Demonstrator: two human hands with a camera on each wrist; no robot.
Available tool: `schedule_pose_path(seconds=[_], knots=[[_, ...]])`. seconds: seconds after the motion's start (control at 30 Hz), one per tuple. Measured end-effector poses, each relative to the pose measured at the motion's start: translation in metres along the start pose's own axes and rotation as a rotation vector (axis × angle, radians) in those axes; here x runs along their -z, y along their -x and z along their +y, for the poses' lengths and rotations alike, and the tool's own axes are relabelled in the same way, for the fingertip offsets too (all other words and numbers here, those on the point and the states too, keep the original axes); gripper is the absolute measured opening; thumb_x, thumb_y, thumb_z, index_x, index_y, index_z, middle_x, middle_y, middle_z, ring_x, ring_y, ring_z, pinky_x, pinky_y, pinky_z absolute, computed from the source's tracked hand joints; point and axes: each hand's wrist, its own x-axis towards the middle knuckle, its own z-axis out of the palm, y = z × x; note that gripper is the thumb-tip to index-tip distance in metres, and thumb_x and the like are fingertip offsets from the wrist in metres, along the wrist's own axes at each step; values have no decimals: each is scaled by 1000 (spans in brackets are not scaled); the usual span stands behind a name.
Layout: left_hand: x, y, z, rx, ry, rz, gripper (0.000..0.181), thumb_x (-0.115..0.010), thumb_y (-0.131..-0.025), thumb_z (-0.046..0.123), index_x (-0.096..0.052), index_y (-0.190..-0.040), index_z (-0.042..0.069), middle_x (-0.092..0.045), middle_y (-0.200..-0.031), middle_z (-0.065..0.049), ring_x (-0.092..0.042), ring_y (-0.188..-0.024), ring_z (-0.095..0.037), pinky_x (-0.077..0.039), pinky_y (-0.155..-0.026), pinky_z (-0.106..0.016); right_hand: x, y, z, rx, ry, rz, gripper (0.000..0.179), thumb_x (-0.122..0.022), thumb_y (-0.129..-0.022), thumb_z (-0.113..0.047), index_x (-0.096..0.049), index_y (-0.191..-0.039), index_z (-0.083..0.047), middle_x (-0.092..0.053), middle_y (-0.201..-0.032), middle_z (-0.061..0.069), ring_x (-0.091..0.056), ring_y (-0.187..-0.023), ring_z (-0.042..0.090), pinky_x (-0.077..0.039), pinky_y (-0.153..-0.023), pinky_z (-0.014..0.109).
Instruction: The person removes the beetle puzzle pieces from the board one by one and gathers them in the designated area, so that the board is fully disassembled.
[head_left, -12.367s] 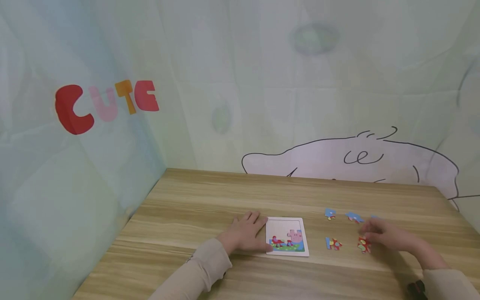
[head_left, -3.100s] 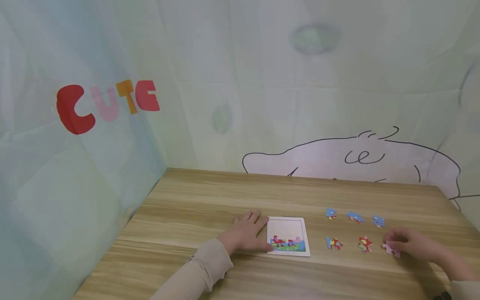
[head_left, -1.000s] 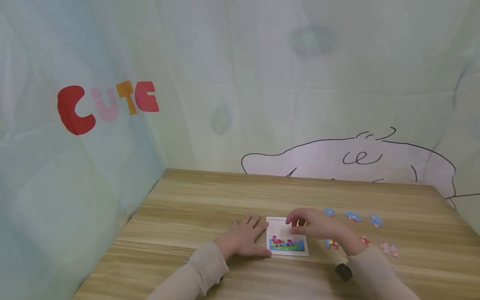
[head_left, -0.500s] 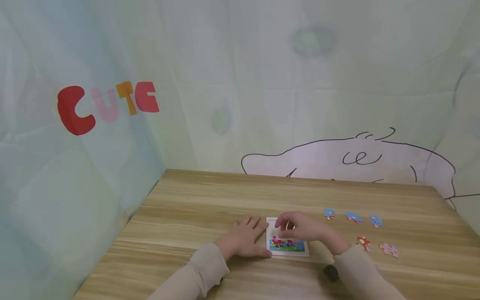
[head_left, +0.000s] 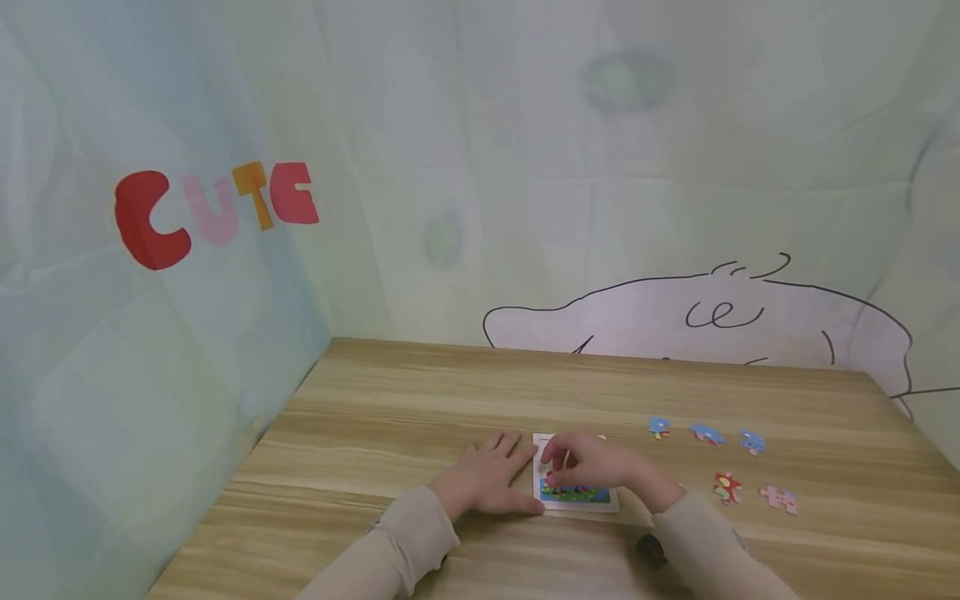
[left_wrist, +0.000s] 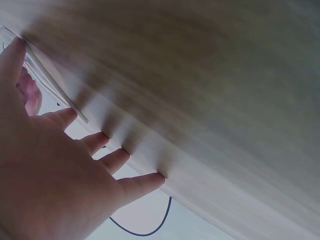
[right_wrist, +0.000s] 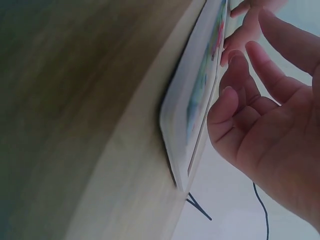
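Note:
A white-framed puzzle board (head_left: pixel 576 495) lies on the table, with a blue, green and red picture strip along its near side. My left hand (head_left: pixel 487 479) rests flat beside it with fingers spread, thumb and index fingertip at its left edge. In the left wrist view that hand's fingertips (left_wrist: pixel 116 159) touch the wood. Over the board is my right hand (head_left: pixel 592 460), fingers loosely bent, thumb and index apart near the picture's left part. The right wrist view shows no piece between the right hand's fingers (right_wrist: pixel 235 75). The hand covers the board's middle.
To the right lie loose jigsaw pieces: blue ones (head_left: pixel 659 427) in a back row, a red one (head_left: pixel 727 487) and a pink one (head_left: pixel 779 500) nearer. Another beside the right wrist is mostly hidden. A fabric wall (head_left: pixel 450 250) stands behind the table (head_left: pixel 420 392).
The pink piece has gone from the board to the table at right. My right hand has since moved left over the board, nearing its left side. My left hand has stayed.

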Motion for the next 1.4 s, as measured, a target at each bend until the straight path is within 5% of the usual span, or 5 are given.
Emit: schedule_pose_path(seconds=[0.4,0.9,1.4], knots=[[0,-1,0,-18,-15,26,86,-54,-83,70,-36,-150,20,-25,-158,-12,-21,-145,-36,-24,-107,-66,-5,-4,5,-28,16,-9,21,-72,-86,-10,-64,-104,-5,-63,-95,1,-56,-88,17,-49,-83,41],[0,-1,0,-25,-11,28,86,-55,-83,69,-36,-150,19,-26,-157,-12,-21,-144,-36,-24,-107,-66,-11,-5,-7,-122,66,15,28,-81,-74,-6,-62,-94,-7,-54,-81,0,-49,-77,17,-42,-73,34],[0,-2,-1,-27,-10,32,86,-55,-83,69,-37,-150,18,-26,-157,-12,-22,-144,-37,-24,-106,-67,-14,-7,-5,-70,91,14,28,-80,-72,-1,-60,-91,-6,-55,-80,-1,-50,-76,13,-43,-72,30]])
